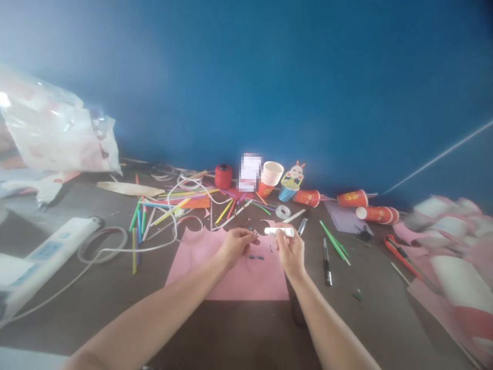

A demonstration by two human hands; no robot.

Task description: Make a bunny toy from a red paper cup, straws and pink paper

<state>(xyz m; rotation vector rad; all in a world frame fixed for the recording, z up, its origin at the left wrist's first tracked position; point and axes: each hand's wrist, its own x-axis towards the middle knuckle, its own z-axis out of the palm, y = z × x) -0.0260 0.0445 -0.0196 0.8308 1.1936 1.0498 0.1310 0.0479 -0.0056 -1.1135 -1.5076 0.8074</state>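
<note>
My right hand (290,246) is closed around a white glue stick (278,232), which lies level and points left. My left hand (239,242) pinches a small dark piece (256,234) between thumb and fingertips; its kind is too small to tell. Both hands are over a pink sheet of paper (231,285) with a scalloped far edge, close together but apart. A small dark strip (256,257) lies on the sheet between them.
Beyond the hands are scattered coloured straws (185,200), a roll of tape (283,211), stacked paper cups (271,174) and a blue cup with a rabbit figure (291,187). On the right lie a pen (327,262) and red-handled cutter (402,254); left, a power strip (50,252) with cable.
</note>
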